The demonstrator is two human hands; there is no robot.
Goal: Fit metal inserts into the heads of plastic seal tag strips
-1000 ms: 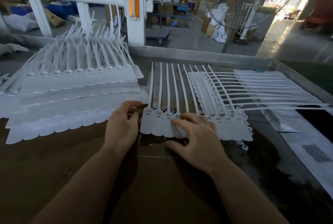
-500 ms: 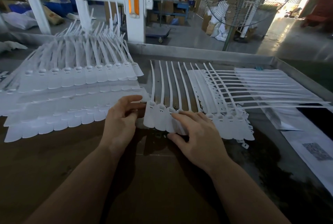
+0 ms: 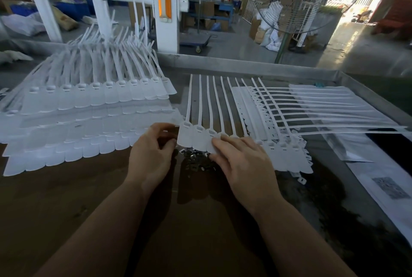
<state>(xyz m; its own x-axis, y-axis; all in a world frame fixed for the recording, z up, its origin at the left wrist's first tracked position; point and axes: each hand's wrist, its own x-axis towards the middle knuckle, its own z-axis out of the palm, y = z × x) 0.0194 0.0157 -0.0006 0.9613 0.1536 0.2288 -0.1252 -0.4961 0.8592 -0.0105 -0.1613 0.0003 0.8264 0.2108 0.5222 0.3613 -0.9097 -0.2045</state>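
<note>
Strip row (image 3: 208, 118): white seal tags joined side by side, centre of table (image 3: 66, 209), tails pointing away, near edge lifted.
Left hand (image 3: 151, 156): fingers curled, pinching the row's left end tag.
Right hand (image 3: 243, 160): fingers straight, flat on the heads; several heads hidden beneath.
Inserts (image 3: 194, 157): small metal pieces under the lifted edge, shadowed, count unclear.
Left stack (image 3: 89, 120): layered strips, cut off at frame edge.
Right stack (image 3: 312, 109): strips, tails rightward.
</note>
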